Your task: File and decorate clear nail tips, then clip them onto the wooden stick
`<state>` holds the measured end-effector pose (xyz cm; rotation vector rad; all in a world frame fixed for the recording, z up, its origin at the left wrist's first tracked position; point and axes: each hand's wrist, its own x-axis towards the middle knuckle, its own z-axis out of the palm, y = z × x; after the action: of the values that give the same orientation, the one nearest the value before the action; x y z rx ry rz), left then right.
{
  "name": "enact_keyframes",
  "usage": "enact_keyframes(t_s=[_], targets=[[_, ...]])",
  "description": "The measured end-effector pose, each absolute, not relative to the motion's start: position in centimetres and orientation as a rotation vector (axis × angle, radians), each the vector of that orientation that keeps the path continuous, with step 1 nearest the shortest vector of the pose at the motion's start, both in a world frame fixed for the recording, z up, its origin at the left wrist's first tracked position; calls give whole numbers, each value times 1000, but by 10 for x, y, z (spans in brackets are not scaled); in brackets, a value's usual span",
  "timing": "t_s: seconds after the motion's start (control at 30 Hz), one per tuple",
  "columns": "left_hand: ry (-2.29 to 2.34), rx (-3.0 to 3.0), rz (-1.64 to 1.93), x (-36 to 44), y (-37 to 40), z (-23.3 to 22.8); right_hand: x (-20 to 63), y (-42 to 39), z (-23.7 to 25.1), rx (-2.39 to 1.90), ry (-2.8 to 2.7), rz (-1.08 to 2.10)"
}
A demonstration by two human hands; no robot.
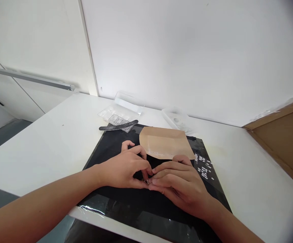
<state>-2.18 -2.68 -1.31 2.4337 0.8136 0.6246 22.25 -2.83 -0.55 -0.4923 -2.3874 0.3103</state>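
Note:
My left hand (131,168) and my right hand (178,182) meet over the black mat (121,204), fingertips almost touching. Between the pinched tips shows a small shiny, whitish piece (147,181), too small to name. The left thumb and fingers close around it, with the little finger raised. From the other side, the right thumb and fingers press together at the same spot, their grip partly hidden. Beyond the hands lies a tan sheet (166,141) with whitish dust on its near part. Small white pieces (204,168) are scattered on the mat, right of my right hand.
A dark curved nail file (118,125) lies across the mat's far left corner, over a clear compartment box (117,118). Another clear plastic container (176,119) stands by the wall. The white table (47,135) extends to both sides; a brown wooden frame (283,135) borders the right.

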Motion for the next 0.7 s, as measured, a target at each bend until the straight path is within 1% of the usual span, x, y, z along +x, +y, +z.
enact_keyframes(t_s=[0.23, 0.5, 0.7], targets=[[825, 2426, 609, -21, -27, -9, 221, -27, -6, -521, -2425, 281], [801, 2421, 659, -22, -26, -14, 220, -30, -9, -582, -2441, 212], [782, 2344, 600, -27, -22, -9, 219, -33, -10, -602, -2454, 171]])
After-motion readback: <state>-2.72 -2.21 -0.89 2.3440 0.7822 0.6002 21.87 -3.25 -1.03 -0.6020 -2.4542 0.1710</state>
